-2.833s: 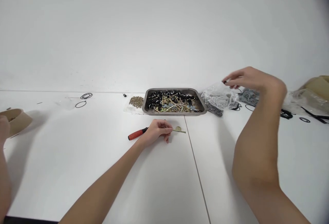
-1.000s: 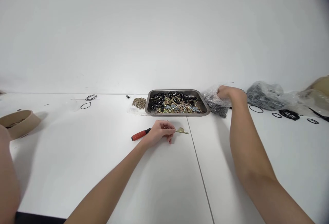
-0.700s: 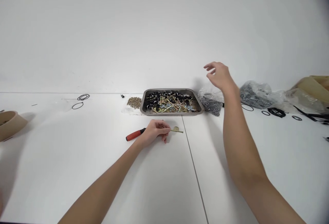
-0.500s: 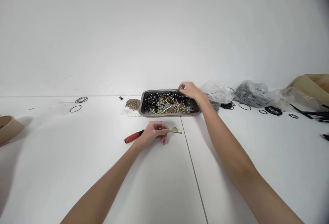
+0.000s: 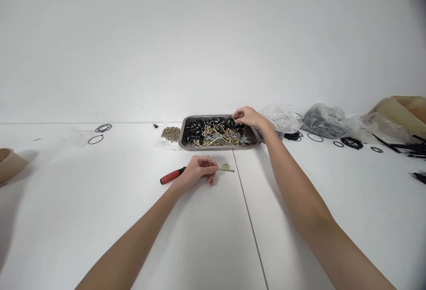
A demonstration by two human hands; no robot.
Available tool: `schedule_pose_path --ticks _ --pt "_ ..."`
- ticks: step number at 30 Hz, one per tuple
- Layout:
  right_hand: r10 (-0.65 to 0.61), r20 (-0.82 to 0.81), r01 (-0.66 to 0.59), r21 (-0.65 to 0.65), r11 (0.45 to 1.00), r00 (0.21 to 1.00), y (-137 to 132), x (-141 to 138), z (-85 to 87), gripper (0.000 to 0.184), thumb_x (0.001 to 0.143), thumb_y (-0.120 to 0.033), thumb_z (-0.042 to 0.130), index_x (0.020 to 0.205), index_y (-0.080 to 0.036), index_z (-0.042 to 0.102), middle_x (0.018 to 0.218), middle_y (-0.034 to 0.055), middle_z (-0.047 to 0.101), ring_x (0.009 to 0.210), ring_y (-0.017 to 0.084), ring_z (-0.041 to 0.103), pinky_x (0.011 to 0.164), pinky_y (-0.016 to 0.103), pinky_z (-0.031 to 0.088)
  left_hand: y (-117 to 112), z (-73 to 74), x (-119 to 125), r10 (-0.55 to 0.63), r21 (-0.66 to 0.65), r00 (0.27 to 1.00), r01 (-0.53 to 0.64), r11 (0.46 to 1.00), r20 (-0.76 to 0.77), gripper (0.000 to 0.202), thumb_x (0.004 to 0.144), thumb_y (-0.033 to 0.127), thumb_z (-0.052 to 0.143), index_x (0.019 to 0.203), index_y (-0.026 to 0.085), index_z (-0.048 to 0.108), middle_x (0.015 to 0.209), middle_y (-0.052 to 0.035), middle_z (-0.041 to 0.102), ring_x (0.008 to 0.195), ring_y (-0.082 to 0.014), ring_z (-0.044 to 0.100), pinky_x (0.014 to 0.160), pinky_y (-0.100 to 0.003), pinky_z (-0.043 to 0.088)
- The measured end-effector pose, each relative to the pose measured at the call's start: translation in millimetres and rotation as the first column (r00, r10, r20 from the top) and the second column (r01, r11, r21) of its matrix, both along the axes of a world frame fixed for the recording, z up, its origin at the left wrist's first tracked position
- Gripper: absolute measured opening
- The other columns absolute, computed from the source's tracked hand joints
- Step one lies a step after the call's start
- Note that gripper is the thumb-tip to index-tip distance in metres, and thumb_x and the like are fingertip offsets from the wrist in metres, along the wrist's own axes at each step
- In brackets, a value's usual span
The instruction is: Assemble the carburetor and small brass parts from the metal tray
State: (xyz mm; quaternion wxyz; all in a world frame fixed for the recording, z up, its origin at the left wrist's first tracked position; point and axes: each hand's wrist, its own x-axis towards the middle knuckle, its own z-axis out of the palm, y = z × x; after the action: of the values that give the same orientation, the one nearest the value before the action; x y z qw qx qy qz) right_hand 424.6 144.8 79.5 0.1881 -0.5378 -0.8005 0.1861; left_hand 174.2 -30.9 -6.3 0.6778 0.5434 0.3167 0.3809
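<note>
the left hand [image 5: 199, 172] rests on the white table [image 5: 100, 219]. its fingers are curled nearly closed, and the thumb and first finger pinch a thin gold pin [image 5: 227, 170]. the pin lies flat. its long way runs from 9 to 3 o'clock, and its free end sticks out of the fingers toward 3 o'clock. a small round gold piece [image 5: 225, 166] sits touching the pin, on its far side. a screwdriver [image 5: 171, 176] with a red handle pokes out from the hand toward 9 o'clock. its tip is hidden under the hand, so i cannot tell if the hand holds it too or if it just lies there.

the metal tray [image 5: 206, 147] is at 12 o'clock from the left hand, near but not touching. the right hand [image 5: 246, 116] is the one at the tray. it is over the far right corner, at about 1 o'clock from the left hand. its fingers are bent down and bunched close, with the tips in among the black rings [image 5: 196, 126] and gold screws [image 5: 219, 138]. i cannot tell if they have pinched one, because the bits are tiny and the fingers cover them.

clear bags [image 5: 282, 119] sit at 3 o'clock from the tray, partly behind the right wrist. a little heap of nuts [image 5: 171, 133] sits at 9 o'clock from it.
</note>
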Motion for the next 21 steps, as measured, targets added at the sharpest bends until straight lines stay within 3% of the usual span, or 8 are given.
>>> schedule_pose_path --ticks 7,15,21 --pt "-0.097 0.047 0.091 0.125 0.988 0.994 3 -9 -8.6 0.033 0.082 -0.004 0.051 0.11 -0.013 0.067 0.115 0.0098 0.065 0.102 0.017 0.06 0.092 0.025 0.045 0 0.9 -1 -0.002 0.007 1.0 0.002 1.0 -0.003 0.023 0.076 0.03 0.072 0.082 0.01 0.063 0.058 -0.0011 0.056 0.048 -0.0113 0.05 0.054 -0.032 0.051" --pt "-0.156 0.179 0.147 0.064 0.987 0.971 12 -2 -38.7 0.042 0.068 0.004 0.057 0.103 -0.016 0.069 0.106 0.0107 0.067 0.092 0.019 0.062 0.084 0.025 0.048 -2 2.4 0 0.005 0.005 1.0 -0.005 1.0 -0.01 0.025 0.075 0.032 0.073 0.082 0.01 0.063 0.058 -0.0011 0.056 0.048 -0.0112 0.051 0.054 -0.031 0.052" --pt "-0.126 0.12 0.11 0.129 0.985 0.985 15 4 -31.7 0.035 0.078 -0.001 0.051 0.107 -0.012 0.066 0.109 0.0113 0.065 0.096 0.018 0.061 0.088 0.026 0.048 -1 2.3 1 0.005 0.002 1.0 -0.005 1.0 -0.003 0.024 0.076 0.031 0.073 0.082 0.01 0.063 0.058 -0.0012 0.055 0.048 -0.0113 0.051 0.054 -0.032 0.052"
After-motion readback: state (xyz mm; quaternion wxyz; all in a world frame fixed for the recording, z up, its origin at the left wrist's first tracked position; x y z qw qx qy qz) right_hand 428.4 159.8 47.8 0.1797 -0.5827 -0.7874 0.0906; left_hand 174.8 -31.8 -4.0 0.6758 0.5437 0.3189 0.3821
